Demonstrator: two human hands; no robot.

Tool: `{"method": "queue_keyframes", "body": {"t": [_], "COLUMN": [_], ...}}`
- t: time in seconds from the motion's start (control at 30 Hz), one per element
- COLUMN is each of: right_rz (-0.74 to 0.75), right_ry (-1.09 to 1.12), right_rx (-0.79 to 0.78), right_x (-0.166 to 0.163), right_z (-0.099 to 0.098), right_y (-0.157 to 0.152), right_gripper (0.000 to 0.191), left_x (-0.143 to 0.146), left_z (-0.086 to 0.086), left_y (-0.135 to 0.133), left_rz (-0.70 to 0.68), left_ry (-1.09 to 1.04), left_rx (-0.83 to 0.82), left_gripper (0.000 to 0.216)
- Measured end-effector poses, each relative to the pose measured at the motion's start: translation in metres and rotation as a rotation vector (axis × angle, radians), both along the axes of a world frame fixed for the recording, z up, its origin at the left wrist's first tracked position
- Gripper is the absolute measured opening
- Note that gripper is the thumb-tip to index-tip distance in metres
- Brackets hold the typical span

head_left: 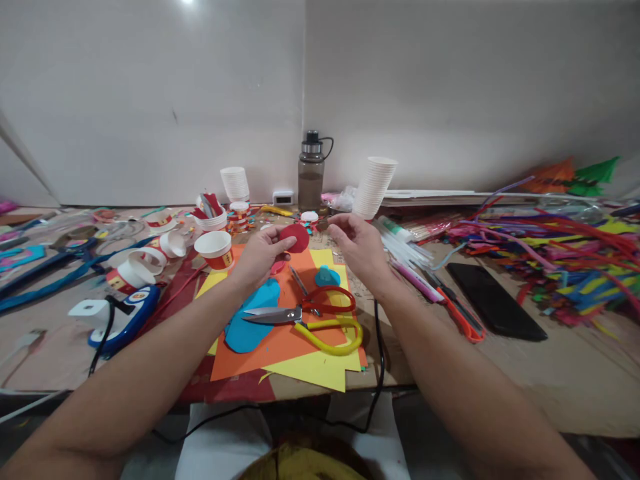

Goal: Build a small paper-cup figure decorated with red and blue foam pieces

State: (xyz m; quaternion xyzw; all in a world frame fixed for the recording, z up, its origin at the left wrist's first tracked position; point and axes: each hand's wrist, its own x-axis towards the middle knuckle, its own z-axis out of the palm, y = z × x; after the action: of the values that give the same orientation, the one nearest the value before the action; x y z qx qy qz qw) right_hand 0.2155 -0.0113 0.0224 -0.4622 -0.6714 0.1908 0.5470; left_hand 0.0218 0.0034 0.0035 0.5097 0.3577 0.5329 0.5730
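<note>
My left hand (pixel 264 250) pinches a red paper disc (pixel 295 238) by its left edge, holding it above the sheets. To its right, my right hand (pixel 357 243) has thumb and fingers drawn together; something small and dark may be at the tips, but I cannot make it out. Below both hands lie scissors (pixel 287 315) with one red and one yellow handle, blades pointing left. They rest on orange paper (pixel 240 363), yellow paper (pixel 320 373) and a blue paper cutout (pixel 247 333). A pen (pixel 299 280) and a small blue piece (pixel 327 275) lie nearby.
A paper cup (pixel 214 248) stands left of my left hand. Behind are a water bottle (pixel 311 180) and stacked white cups (pixel 375 185). A power strip (pixel 135 320) sits left; a phone (pixel 495 300), cutter (pixel 460 313) and pipe cleaners (pixel 590 253) lie right. A black cable (pixel 381 353) hangs over the edge.
</note>
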Motion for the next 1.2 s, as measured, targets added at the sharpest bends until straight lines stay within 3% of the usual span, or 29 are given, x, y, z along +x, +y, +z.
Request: {"method": "queue_keyframes", "body": {"t": [0.3, 0.53, 0.67, 1.0, 1.2], "right_rz": [0.223, 0.073, 0.005, 0.163, 0.105], "right_ry": [0.005, 0.09, -0.014, -0.279, -0.314], "right_rx": [-0.171, -0.191, -0.247, -0.228, -0.181], "right_x": [-0.015, 0.002, 0.007, -0.002, 0.001], "right_z": [-0.015, -0.007, -0.005, -0.002, -0.004], "right_y": [0.001, 0.007, 0.006, -0.009, -0.008], "right_gripper": [0.025, 0.022, 0.018, 0.021, 0.019], "left_x": [-0.001, -0.003, -0.007, -0.023, -0.032], "left_z": [-0.005, -0.003, -0.006, 0.002, 0.005], "left_y": [-0.003, -0.006, -0.001, 0.013, 0.018], "left_rz": [-0.091, -0.089, -0.071, 0.111, 0.086], "left_ry": [0.032, 0.074, 0.071, -0.032, -0.083], "left_rx": [-0.016, -0.075, -0.115, -0.091, -0.078], "left_gripper": [0.03, 0.029, 0.03, 0.025, 0.018]}}
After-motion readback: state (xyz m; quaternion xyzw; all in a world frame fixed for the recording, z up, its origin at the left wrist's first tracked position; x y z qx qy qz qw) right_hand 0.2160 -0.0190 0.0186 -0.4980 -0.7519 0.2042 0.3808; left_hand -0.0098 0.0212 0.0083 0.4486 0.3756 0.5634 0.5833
